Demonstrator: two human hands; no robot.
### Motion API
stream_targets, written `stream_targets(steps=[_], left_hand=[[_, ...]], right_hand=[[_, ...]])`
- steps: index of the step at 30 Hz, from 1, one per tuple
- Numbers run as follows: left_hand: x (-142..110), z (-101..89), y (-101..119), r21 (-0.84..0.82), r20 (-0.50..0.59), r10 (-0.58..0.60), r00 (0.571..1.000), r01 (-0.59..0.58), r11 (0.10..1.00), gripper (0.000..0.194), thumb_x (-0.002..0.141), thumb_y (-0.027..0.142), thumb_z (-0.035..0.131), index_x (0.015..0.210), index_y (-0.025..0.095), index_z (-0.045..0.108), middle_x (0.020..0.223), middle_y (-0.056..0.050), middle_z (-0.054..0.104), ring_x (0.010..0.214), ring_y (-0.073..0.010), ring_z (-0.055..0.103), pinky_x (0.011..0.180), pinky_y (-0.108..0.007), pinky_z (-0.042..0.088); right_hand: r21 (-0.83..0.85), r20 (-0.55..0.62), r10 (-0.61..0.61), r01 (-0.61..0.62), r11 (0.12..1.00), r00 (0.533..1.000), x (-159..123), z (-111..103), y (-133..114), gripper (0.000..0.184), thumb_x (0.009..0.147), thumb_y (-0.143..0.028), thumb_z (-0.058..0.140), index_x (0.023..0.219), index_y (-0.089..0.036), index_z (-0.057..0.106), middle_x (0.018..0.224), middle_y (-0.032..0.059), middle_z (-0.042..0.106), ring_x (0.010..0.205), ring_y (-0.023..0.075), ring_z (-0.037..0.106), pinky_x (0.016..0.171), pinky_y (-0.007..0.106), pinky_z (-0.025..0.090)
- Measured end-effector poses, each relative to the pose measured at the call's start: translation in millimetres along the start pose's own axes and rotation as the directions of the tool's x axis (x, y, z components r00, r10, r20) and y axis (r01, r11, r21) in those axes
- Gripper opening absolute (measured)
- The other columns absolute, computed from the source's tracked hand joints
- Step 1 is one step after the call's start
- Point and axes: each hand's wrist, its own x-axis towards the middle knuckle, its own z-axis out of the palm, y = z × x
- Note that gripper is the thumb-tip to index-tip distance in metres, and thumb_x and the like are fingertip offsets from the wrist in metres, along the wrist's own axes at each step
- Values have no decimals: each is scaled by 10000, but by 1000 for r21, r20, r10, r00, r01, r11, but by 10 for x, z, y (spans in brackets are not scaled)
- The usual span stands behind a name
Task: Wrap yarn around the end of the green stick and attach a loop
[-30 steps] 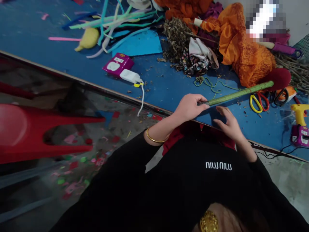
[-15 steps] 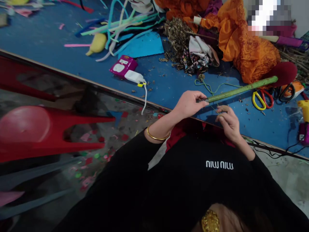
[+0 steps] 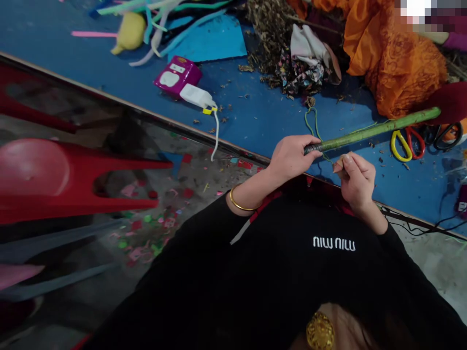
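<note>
My left hand is closed on the dark, wrapped near end of a long green stick. The stick slants up to the right across the blue table. My right hand is closed just right of that end, thumb against the fingers, pinching a green string. The string passes by the stick near my left fingertips, and a loop of it lies on the table above. Red-and-yellow scissors lie below the stick's far part. A dark red rounded thing is at its far end, partly cut off.
A purple-and-white power socket with a white plug sits near the table edge. Beyond lie dried plant matter, orange cloth, a yellow balloon and long limp balloons. A red plastic stool stands at left, with scraps on the floor.
The view has shifted, so table things appear higher. My right hand has closed from looser, spread fingers into a tight pinch. My left hand stays on the stick's near end.
</note>
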Motion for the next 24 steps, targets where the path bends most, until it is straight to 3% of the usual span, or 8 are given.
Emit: stream_targets(steps=[8,12,19,24], left_hand=[[10,69,-49,17,-12,0,1000,0,1000,289,881,304,699,1117,187,819,1081,-60,835,994,-251,758,869,-326,537],[32,85,-85,40,-9,2,1000,-2,999,277,871,326,694,1082,192,814,998,-48,833,867,-222,734,803,-316,531],[-9,81,-118,84,-39,60,997,-56,995,231,890,340,683,1054,189,743,982,-52,808,869,-216,723,768,-303,513],[-56,111,-187,122,-53,71,996,-64,990,254,890,340,707,1094,191,731,998,-65,804,917,-251,749,797,-331,544]], right_hand=[[-41,-7,-56,55,998,998,-112,-16,90,478,974,-551,639,658,-193,673,581,-23,471,505,81,325,527,280,280],[13,39,-129,129,992,991,-90,-61,74,437,997,-492,639,684,-192,687,634,-8,538,571,90,429,557,267,320],[-50,327,-242,272,961,914,332,-57,-314,421,1029,-489,592,737,-207,699,674,-4,610,611,103,565,615,270,465],[-57,416,-278,330,942,866,710,117,-428,454,1020,-558,579,761,-213,721,723,-3,656,717,117,666,761,282,561]])
